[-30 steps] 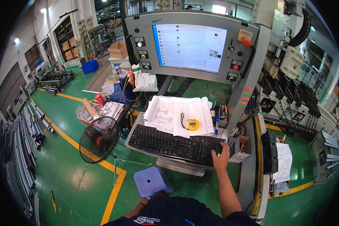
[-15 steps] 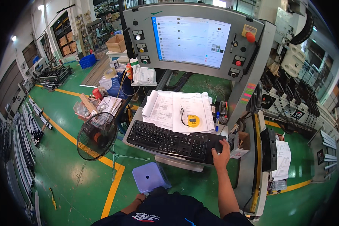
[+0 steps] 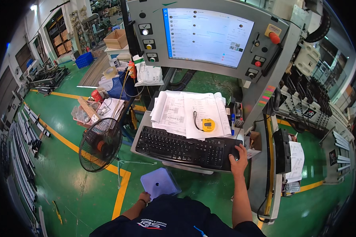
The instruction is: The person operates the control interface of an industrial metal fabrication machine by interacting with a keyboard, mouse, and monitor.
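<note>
My right hand [image 3: 239, 161] rests closed over a dark computer mouse [image 3: 235, 154] at the right end of the black keyboard [image 3: 174, 146]. Down at the left, my left hand [image 3: 145, 196] meets the left edge of a light-blue plastic stool [image 3: 160, 182], its fingers curled at the rim. Behind the keyboard lie white paper sheets [image 3: 174, 112] with drawings and print. A yellow tape measure [image 3: 208, 125] with a black strap sits on them. A lit screen [image 3: 207, 35] faces me above the shelf.
Left of the shelf stands a black fan [image 3: 100, 146]. A cluttered bench with a white bag [image 3: 149, 75] is behind it. Round buttons and a red knob [image 3: 273, 37] flank the screen. A blue marker [image 3: 233, 123] lies beside the papers. Long metal profiles [image 3: 23, 150] cover the left floor.
My left hand has moved up and forward to the stool's edge. The whole view has shifted slightly. My right hand stays on the mouse.
</note>
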`<state>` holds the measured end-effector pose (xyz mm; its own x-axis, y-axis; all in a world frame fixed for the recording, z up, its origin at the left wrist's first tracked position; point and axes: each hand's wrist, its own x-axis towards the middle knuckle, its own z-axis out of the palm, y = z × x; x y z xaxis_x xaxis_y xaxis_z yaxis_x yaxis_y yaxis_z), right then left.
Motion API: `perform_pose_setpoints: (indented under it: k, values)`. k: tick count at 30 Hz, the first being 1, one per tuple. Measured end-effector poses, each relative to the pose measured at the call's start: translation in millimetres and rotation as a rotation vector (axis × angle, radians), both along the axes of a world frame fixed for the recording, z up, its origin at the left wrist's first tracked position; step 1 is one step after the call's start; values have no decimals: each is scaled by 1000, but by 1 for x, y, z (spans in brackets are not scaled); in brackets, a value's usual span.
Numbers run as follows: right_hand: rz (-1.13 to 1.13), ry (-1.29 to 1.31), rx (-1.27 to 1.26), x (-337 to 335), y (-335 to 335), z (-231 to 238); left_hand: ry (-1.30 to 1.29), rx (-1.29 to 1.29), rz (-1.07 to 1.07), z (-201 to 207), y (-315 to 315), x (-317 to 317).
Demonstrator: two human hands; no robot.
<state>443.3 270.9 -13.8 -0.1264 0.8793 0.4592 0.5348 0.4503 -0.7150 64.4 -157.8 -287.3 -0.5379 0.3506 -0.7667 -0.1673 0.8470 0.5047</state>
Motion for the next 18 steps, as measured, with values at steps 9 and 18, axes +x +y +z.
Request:
perform_pose_setpoints:
  k: [9, 18]
  values:
    - [-8, -21, -2, -1, -4, 2, 86, 240, -265, 22, 57, -45]
    - [49, 11, 21, -5, 3, -6, 222, 531, -562, 139, 109, -47]
